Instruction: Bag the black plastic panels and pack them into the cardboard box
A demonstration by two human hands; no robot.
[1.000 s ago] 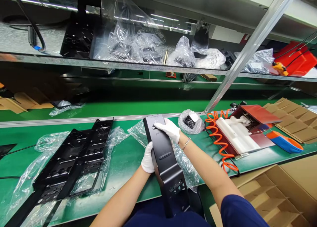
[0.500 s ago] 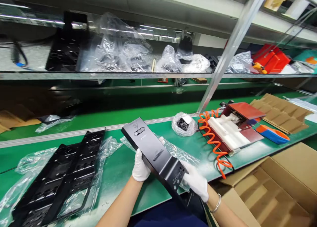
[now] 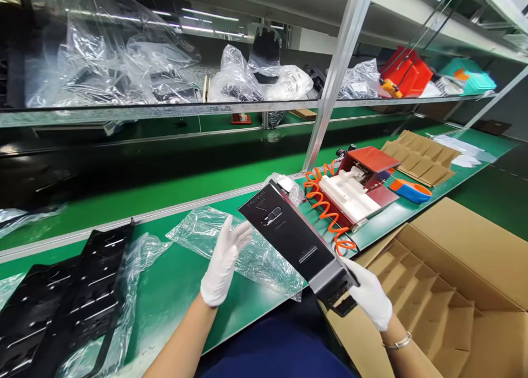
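A long black panel (image 3: 299,237) with a bent lower end is held up at a tilt above the bench's front edge. My right hand (image 3: 370,292), in a white glove, grips its lower right end. My left hand (image 3: 226,259), also gloved, is off the panel to its left, fingers apart and holding nothing. Under and behind the panel, a clear plastic bag (image 3: 202,234) lies flat on the green bench (image 3: 165,290). At the left, black slotted frames (image 3: 70,295) rest on more clear plastic.
A red and white fixture (image 3: 350,193) with a coiled orange hose (image 3: 319,202) stands behind the panel. An open cardboard box (image 3: 478,246) with dividers is at right. Bagged parts (image 3: 235,78) fill the shelf above, and a metal post (image 3: 336,75) rises there.
My left hand has let go of the panel and opened to its left. My right hand has carried the panel rightward, toward the box. The view has turned to the right.
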